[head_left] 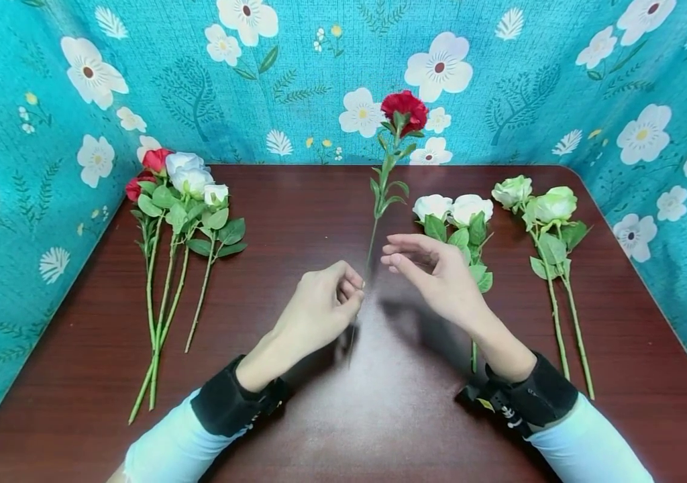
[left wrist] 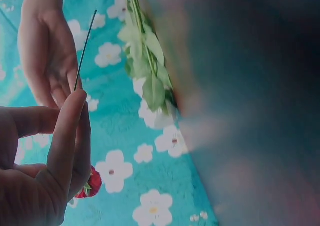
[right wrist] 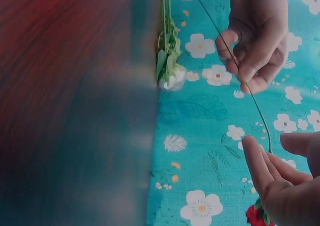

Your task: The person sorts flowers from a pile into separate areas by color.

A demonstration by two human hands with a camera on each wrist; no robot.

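Left hand pinches the thin green stem of an upright red artificial rose, bloom at twelve o'clock above the dark wooden table. Right hand, at three o'clock of the stem, hovers with fingers loosely spread, grasping nothing.

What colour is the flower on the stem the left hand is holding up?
Red. The flower tops the stem pinched by the left hand; the head view shows it best.

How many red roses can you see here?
3. One red rose stands upright mid-table, its stem pinched by the left hand. Two more red blooms lie in the bunch at the table's left. White blooms there may hide others.
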